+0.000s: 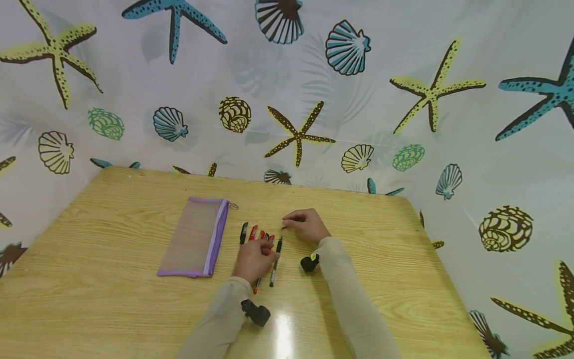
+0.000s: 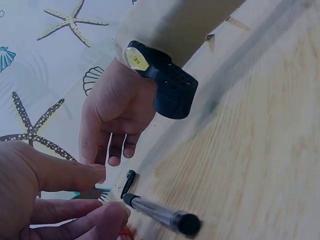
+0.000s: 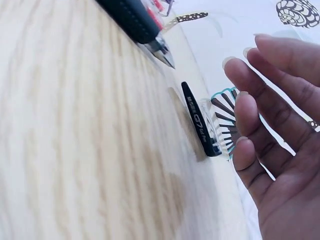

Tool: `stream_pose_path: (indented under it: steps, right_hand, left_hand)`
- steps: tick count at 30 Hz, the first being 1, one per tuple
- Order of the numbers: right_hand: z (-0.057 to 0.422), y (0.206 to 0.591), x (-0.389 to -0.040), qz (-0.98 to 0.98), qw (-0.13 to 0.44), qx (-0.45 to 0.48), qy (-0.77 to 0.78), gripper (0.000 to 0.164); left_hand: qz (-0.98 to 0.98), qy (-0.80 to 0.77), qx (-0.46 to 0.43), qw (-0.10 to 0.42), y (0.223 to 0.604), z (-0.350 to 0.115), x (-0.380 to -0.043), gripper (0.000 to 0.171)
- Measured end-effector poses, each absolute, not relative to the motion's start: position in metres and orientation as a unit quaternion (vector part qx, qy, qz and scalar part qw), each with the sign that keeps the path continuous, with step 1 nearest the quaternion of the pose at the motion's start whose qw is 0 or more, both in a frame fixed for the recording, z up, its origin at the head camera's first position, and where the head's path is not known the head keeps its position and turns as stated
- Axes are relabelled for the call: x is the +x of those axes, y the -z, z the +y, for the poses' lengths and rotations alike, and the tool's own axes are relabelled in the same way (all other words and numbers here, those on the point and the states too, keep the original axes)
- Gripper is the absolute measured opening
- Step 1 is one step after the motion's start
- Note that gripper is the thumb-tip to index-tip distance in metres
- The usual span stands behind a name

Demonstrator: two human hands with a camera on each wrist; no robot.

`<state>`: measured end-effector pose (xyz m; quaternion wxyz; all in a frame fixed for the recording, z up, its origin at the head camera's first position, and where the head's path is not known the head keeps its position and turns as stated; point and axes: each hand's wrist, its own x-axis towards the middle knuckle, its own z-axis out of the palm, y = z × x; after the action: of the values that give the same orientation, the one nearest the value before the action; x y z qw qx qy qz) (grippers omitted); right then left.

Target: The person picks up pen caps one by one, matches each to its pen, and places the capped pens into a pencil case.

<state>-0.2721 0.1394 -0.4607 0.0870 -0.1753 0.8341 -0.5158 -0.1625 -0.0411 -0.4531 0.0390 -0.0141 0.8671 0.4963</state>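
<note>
Black-gripped and uncapped, one pen lies just at three o'clock of my left hand, loosely bent and holding nothing; farther out, a black cap rests on the table at nine o'clock from my right hand, relaxed and empty.

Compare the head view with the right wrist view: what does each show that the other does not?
Only the head view shows the left hand, both sleeves and the whole mesh pouch. Only the right wrist view shows legible lettering on the black cap. Both show the right hand, the uncapped black pen, the wooden table and the shell-patterned cloth.
</note>
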Motion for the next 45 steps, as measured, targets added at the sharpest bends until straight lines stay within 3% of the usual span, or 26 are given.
stream_pose_path:
  steps: [16,27,30,35,39,45]
  right_hand:
    - [0.156,0.457,-0.271,0.819,0.075,-0.139,0.552,0.028]
    - [0.155,0.428,-0.252,0.803,0.091,-0.145,0.571,0.027]
    - [0.156,0.428,-0.252,0.802,0.095,-0.140,0.573,0.027]
    - [0.161,0.440,-0.262,0.803,0.087,-0.129,0.575,0.028]
    - [0.164,0.454,-0.271,0.805,0.081,-0.123,0.575,0.030]
    - [0.165,0.460,-0.274,0.819,0.069,-0.123,0.557,0.029]
  left_hand:
    - [0.894,-0.447,-0.037,0.020,0.456,-0.021,-0.162,0.036]
    - [0.923,-0.383,-0.023,-0.004,0.459,-0.008,-0.163,0.025]
    - [0.924,-0.382,-0.018,-0.008,0.460,-0.005,-0.162,0.011]
    - [0.929,-0.371,-0.011,-0.014,0.460,-0.004,-0.162,0.003]
    - [0.928,-0.373,-0.011,-0.010,0.461,-0.005,-0.162,0.023]
    - [0.928,-0.373,-0.003,0.007,0.461,-0.005,-0.162,0.021]
